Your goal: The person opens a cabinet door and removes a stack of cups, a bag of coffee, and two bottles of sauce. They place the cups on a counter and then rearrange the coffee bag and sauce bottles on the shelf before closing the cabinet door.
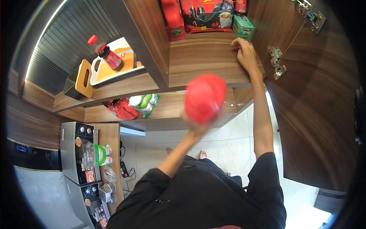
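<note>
Red object (206,97) | left hand (197,124) gripping its near end | right hand (245,53) well apart, loosely curled, empty, near green box (243,27)

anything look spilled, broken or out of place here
Nothing looks spilled or broken. The one untidy spot is near the wooden counter: black cords curl loosely around the power strip. The red item in the left hand is blurred, so damage there is hard to judge.
</note>
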{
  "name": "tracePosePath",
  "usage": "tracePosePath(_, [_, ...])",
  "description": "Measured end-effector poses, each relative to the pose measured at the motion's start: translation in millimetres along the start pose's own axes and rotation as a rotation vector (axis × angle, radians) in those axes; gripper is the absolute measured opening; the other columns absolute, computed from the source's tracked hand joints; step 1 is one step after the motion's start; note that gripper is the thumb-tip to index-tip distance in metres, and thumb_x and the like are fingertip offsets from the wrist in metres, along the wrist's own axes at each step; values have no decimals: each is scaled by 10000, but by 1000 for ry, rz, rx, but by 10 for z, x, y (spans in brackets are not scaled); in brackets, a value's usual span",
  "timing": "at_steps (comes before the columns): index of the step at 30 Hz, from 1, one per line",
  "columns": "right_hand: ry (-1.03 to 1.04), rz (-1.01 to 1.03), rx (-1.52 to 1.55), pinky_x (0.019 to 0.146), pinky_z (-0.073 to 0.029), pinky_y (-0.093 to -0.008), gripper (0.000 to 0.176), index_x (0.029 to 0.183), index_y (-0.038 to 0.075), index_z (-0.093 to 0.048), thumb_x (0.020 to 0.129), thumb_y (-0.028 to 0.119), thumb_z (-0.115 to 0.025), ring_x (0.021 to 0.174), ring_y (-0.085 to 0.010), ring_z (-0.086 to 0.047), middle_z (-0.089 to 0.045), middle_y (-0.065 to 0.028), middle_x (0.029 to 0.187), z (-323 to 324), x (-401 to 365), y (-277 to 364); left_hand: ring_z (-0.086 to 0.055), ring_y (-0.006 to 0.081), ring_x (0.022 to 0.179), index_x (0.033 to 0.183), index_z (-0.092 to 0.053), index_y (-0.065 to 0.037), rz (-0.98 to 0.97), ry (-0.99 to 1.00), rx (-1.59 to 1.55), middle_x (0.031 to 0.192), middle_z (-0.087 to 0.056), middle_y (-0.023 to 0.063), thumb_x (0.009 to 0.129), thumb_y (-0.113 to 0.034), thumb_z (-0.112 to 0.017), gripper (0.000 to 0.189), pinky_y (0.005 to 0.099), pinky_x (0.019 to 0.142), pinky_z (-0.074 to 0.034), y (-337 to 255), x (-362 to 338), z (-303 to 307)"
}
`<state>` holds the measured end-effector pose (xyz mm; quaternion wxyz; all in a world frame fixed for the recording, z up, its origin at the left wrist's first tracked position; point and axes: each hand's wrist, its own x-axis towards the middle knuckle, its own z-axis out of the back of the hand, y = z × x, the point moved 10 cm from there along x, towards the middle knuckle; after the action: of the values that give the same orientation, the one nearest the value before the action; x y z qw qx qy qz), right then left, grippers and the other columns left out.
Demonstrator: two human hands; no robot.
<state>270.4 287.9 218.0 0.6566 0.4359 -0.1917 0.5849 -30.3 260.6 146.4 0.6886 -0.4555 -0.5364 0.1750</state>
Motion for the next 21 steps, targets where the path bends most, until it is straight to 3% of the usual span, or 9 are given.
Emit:
tracePosePath(1, [-42, 192, -201, 774, -499, -331, 278, 955, 48, -628, 825, -134, -462, 891, -235, -662, -680, -99, 934, 188, -76, 636, -664, 199, 1014, 1234, -632, -51, -60, 66, 101, 1104, -688, 89, 778, -195, -859, 529, 336, 863, -545, 173, -388, 23])
tracePosePath(3, [-110, 135, 74, 821, -472, -313, 274, 968, 58, -640, 872, -135, -470, 938, -212, -649, -685, -72, 960, 435, -425, 1158, -682, 226, 998, 1220, -649, -65, -106, 208, 189, 1083, -705, 92, 755, -206, -868, 533, 361, 839, -562, 79, -816, 37])
tracePosePath(6, [128, -470, 856, 1033, -431, -353, 247, 1206, 23, -547, 974, -36, -483, 1115, -230, -633, -657, -148, 1169, 232, -1434, 1298, -722, 269, 827, 1117, -686, -34, 47, 257, 25, 963, -731, 120, 709, -271, -874, 508, 362, 722, -583, -33, -880, 91])
tracePosePath(7, [265, -494, 998, 1070, -400, -380, 387, 1299, 18, -508, 953, 135, -635, 1202, -245, -586, -618, -148, 1259, 121, -1772, 1434, -734, 284, 755, 1078, -697, -19, 111, 233, -39, 916, -738, 136, 694, -302, -873, 509, 357, 674, -588, 17, -876, 159])
tracePosePath(9, [495, -695, 1270, 1160, -318, -410, 1121, 1408, -4, -436, 509, 350, -1004, 1385, -247, -433, -547, -151, 1378, -168, -2483, 1596, -733, 304, 782, 1144, -668, -32, 206, 366, -30, 941, -735, 153, 689, -310, -873, 571, 365, 698, -585, 167, -949, 133])
tracePosePath(10, [396, -783, 1247, 1136, -369, -401, 1181, 1400, -7, -439, 421, 283, -1032, 1338, -251, -498, -599, -138, 1312, -194, -2717, 1612, -732, 314, 796, 1176, -653, -38, 261, 433, -30, 953, -733, 161, 686, -313, -874, 604, 369, 710, -583, 261, -1009, 129])
tracePosePath(12, [459, -985, 1187, 1059, -459, -376, 1068, 1339, 4, -498, 434, 206, -1028, 1207, -233, -603, -663, -107, 1196, -464, -3132, 1494, -693, 397, 845, 1213, -630, -44, 324, 704, 108, 965, -715, 192, 671, -345, -860, 661, 420, 768, -566, 536, -1223, 25])
tracePosePath(17, [458, -999, 830, 936, -521, -329, 757, 1149, 23, -621, 499, 126, -994, 1021, -172, -654, -696, -64, 1056, -859, -3691, 1365, -700, 371, 826, 1198, -620, -50, 479, 897, -11, 942, -719, 178, 601, -295, -858, 689, 436, 756, -557, 1341, -1758, 126])
tracePosePath(21, [450, -958, 696, 901, -518, -312, 607, 1067, 39, -664, 563, 152, -982, 961, -145, -642, -690, -46, 1015, -1368, -3540, 1478, -645, 362, 1001, 1201, -608, -39, 582, 568, 153, 1076, -655, 176, 641, -234, -857, 643, 433, 859, -528, 1737, -1837, 772])
